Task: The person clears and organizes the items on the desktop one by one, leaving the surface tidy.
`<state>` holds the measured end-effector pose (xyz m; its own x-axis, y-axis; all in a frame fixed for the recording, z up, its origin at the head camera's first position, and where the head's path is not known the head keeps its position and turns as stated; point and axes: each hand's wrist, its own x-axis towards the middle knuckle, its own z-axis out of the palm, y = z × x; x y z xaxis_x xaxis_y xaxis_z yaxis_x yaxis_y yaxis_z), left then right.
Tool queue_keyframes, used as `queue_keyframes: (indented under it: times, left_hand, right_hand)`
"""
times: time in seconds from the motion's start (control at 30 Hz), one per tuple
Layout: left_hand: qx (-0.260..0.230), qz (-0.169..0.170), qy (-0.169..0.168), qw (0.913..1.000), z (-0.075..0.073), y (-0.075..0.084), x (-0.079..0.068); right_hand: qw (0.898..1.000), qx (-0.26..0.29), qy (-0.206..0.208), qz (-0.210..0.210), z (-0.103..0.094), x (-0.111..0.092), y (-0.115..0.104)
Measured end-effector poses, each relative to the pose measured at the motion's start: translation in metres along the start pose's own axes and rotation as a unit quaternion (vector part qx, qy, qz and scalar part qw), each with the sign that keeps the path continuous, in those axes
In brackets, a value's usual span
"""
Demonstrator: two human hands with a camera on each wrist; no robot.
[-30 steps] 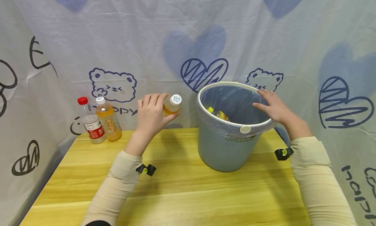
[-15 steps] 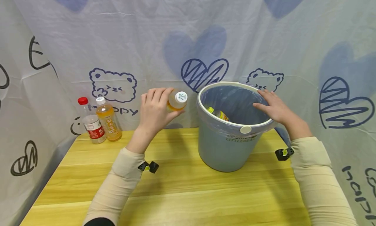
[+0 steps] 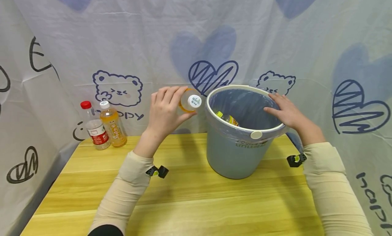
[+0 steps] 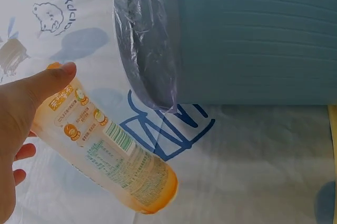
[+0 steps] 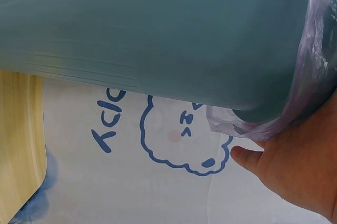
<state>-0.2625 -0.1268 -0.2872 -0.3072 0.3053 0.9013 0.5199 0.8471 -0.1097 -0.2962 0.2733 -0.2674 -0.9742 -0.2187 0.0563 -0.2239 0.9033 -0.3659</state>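
My left hand [image 3: 164, 110] grips a plastic bottle [image 3: 186, 100] with a white cap and orange parts, raised just left of the bin. The cap faces the head camera, with writing on it. In the left wrist view, the bottle [image 4: 118, 153] shows its printed label and orange base, my thumb [image 4: 52, 81] lying across it. My right hand [image 3: 289, 114] rests at the right side of the rim of a grey-blue bin [image 3: 234, 159], fingers extended. A clear liner [image 5: 310, 66] hangs over that rim. Inside the bin lies a bottle with a yellow cap [image 3: 219, 114].
At the back left of the wooden table [image 3: 190, 202] stand a red-capped bottle [image 3: 98, 135] and a white-capped bottle [image 3: 114, 127] with orange contents, side by side. A patterned cloth [image 3: 165, 31] hangs behind and around the table.
My left hand has moved right and slightly up with the bottle, closer to the bin's rim. The bottle's cap has turned more toward the head camera. My right hand stays at the rim.
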Motion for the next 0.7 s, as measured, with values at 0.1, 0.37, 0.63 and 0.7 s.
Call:
queue_keyframes:
  times: [0.1,0.37,0.63,0.7]
  left_hand:
    - [-0.011,0.013,0.003,0.9998,-0.0011,0.0004,0.0019]
    - [-0.035,0.044,0.002,0.9984,-0.0034,0.0042,0.0043]
    - [-0.05,0.063,-0.002,0.9968,-0.0043,0.0074,0.0059]
    - [-0.052,0.069,-0.002,0.9962,-0.0046,0.0086,0.0067]
  right_hand:
    - [1.0,0.0,0.0,0.002,0.0003,0.0001,-0.0002]
    - [1.0,0.0,0.0,0.002,0.0005,0.0011,0.0001]
    - [1.0,-0.004,-0.001,0.001,0.0003,0.0012,0.0004]
    - [1.0,-0.003,0.0,0.0,0.0001,0.001,0.0004]
